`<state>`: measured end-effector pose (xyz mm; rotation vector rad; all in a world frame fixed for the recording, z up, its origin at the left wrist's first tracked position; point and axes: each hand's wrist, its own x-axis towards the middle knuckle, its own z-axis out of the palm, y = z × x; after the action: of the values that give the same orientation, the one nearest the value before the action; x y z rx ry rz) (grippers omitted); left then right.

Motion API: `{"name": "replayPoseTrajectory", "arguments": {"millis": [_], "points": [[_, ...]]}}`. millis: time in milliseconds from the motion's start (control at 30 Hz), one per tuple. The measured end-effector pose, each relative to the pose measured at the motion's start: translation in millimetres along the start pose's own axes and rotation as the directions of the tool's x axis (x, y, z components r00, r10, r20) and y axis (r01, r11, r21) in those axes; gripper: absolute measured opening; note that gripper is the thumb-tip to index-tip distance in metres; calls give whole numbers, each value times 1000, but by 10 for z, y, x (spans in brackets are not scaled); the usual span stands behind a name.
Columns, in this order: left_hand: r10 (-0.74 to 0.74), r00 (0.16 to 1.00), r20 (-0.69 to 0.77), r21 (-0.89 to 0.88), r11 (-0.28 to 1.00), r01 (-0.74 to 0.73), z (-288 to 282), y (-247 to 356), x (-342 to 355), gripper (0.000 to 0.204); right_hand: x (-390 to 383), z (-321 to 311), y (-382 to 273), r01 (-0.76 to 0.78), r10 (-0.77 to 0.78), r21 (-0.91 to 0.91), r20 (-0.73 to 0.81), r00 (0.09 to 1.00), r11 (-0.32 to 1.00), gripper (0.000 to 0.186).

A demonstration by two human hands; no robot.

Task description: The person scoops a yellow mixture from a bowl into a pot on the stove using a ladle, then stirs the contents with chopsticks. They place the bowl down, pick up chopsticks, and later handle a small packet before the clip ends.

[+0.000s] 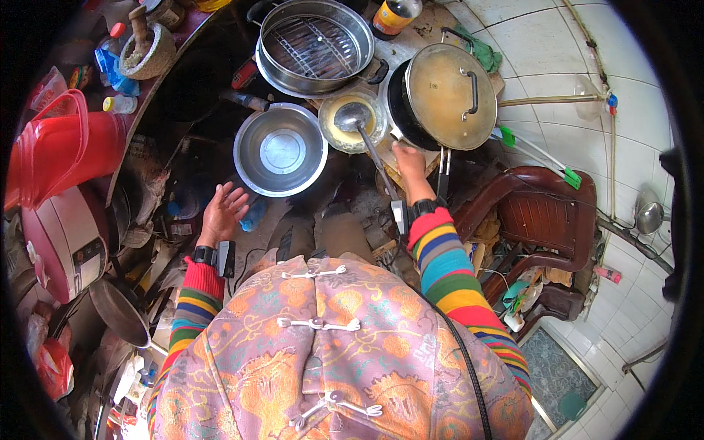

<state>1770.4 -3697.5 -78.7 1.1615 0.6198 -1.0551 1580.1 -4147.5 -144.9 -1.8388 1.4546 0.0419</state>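
White tiled wall (539, 48) | pan (402, 110): dark inside | lid (440, 95): tan, perhaps fogged

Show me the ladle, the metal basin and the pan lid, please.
Ladle (353, 117): head view, on its bowl.
Metal basin (282, 151): head view, on its inside bottom.
Pan lid (443, 103): head view, beside its handle.

This place is a kitchen, as the lidded pan (441, 97), the ladle (353, 116), the mortar (150, 57) and the tiled wall (539, 45) show.
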Motion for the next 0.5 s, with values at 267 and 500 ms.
{"name": "replayPoseTrajectory", "arguments": {"millis": [267, 500], "points": [[-22, 998, -65, -73, 997, 17, -247, -126, -106, 69, 150, 314, -14, -344, 361, 455, 54, 931, 821, 45], [-24, 996, -87, -93, 996, 16, -240, -200, -65, 69, -18, 188, -301, -353, 371, 611, 103, 923, 709, 34]]}}
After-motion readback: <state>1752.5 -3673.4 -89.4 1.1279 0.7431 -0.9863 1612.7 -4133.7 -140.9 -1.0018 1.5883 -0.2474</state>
